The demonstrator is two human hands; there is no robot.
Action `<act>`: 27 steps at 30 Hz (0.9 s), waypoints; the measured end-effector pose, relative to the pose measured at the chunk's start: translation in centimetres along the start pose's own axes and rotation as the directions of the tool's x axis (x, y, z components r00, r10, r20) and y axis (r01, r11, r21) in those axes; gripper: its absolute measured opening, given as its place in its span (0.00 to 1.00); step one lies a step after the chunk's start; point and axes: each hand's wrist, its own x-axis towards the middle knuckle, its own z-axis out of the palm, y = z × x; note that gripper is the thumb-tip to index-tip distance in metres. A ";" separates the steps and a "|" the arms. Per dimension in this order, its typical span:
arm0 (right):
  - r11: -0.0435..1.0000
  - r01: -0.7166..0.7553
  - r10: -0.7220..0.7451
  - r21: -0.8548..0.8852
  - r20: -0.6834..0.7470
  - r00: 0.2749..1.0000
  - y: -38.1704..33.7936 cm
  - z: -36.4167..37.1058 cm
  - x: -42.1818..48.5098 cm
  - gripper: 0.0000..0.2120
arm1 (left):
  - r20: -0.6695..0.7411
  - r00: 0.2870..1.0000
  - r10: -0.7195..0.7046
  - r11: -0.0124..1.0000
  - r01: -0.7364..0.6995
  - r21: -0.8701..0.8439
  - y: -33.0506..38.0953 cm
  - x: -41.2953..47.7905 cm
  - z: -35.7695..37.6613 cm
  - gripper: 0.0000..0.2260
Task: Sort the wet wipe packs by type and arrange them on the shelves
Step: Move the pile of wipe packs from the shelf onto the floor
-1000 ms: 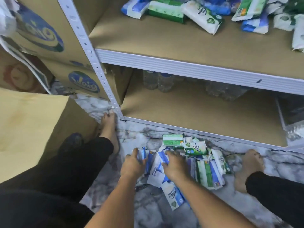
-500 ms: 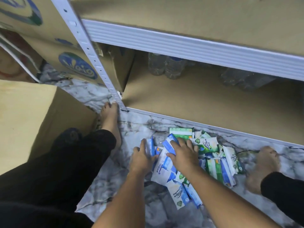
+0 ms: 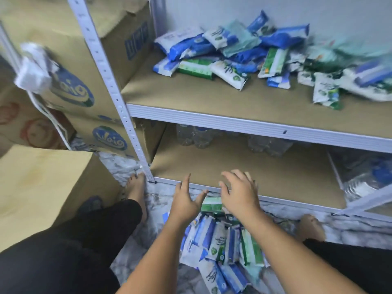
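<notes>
A heap of blue, white and green wet wipe packs [image 3: 220, 247] lies on the marble floor between my legs. My left hand [image 3: 185, 201] and my right hand [image 3: 239, 193] hover above its far end, at the front edge of the bottom shelf [image 3: 265, 177], fingers spread and holding nothing. A green pack [image 3: 212, 204] shows between the two hands. A second jumbled pile of wipe packs [image 3: 244, 52] covers the back of the upper shelf [image 3: 212, 98].
Plastic water bottles [image 3: 197, 136] stand at the back of the bottom shelf. Cardboard boxes [image 3: 70, 77] are stacked left of the white shelf post [image 3: 118, 102], another box [image 3: 42, 183] by my left knee. My bare feet [image 3: 136, 189] rest on the floor.
Both hands have lifted off the floor pile and let go of the packs, now raised and spread near the bottom shelf edge. The view has tilted up, showing the upper shelf pile.
</notes>
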 end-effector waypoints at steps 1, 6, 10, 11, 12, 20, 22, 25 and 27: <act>0.998 0.061 -0.059 0.025 -0.065 0.996 -0.5 -1.5 1.2 0.13 | -0.022 0.998 0.063 0.998 -0.063 -0.011 1.7 0.0 -0.6 0.35; 0.947 0.318 -0.290 0.041 -0.314 0.904 -3.4 -8.5 6.8 0.10 | -0.169 0.895 0.413 0.910 -0.414 0.031 9.9 0.8 -4.7 0.27; 0.957 0.286 -0.258 0.041 -0.320 0.911 -4.4 -11.8 11.2 0.13 | -0.193 0.785 0.589 0.807 -0.557 0.198 15.2 2.2 -8.5 0.22; 0.966 0.253 -0.228 0.053 -0.291 0.929 -4.4 -12.1 12.4 0.14 | -0.187 0.766 0.615 0.785 -0.575 0.228 16.1 2.9 -9.3 0.21; 0.975 0.215 -0.196 0.052 -0.248 0.949 -4.4 -12.4 13.7 0.16 | -0.180 0.748 0.639 0.765 -0.592 0.254 16.9 3.6 -10.0 0.20; 0.993 0.009 -0.018 -0.116 -0.069 0.997 -2.6 -11.4 22.5 0.32 | -0.145 0.825 0.547 0.752 -0.408 0.517 20.9 14.2 -12.9 0.28; 0.987 0.013 -0.018 -0.161 -0.029 0.999 -2.6 -10.6 23.8 0.32 | -0.076 0.868 0.491 0.754 -0.380 0.536 21.3 17.2 -13.0 0.31; 0.981 0.042 -0.042 -0.189 0.003 0.999 -2.8 -10.2 24.4 0.29 | -0.015 0.929 0.370 0.738 -0.284 0.613 21.9 20.3 -12.7 0.31; 0.976 0.049 -0.062 -0.213 -0.055 0.997 -2.7 -10.1 24.4 0.26 | -0.043 0.930 0.364 0.709 -0.247 0.660 22.2 21.3 -12.4 0.29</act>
